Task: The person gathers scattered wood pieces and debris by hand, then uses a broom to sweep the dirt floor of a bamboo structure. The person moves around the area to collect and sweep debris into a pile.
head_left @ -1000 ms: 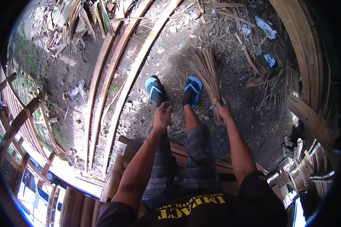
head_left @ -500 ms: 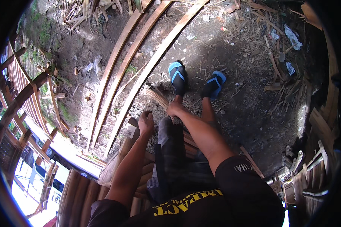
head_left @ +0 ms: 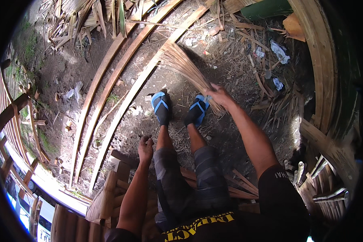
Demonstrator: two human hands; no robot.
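Note:
My right hand (head_left: 221, 97) is wrapped round the bound end of a stick broom (head_left: 184, 65), a bundle of thin tan sticks. Its bristles fan out up and to the left, across the nearest of three long wooden strips (head_left: 129, 90). The short butt ends of the sticks poke out below my fist. My left hand (head_left: 145, 149) hangs beside my left knee, fingers loosely curled and nothing visible in them. It is apart from the broom, above the dirt floor near a stack of cut bamboo (head_left: 109, 193).
Dry leaf strips (head_left: 78, 20) lie in a heap at the far left. Scraps and crumpled plastic (head_left: 279, 52) litter the ground at right. A large curved plank (head_left: 320, 60) lines the right side; a bamboo frame (head_left: 14, 117) stands at left.
My right hand has swung right and away from me with the broom, from beside my shin to past my right foot. My legs and view have shifted; my left hand stays low and empty.

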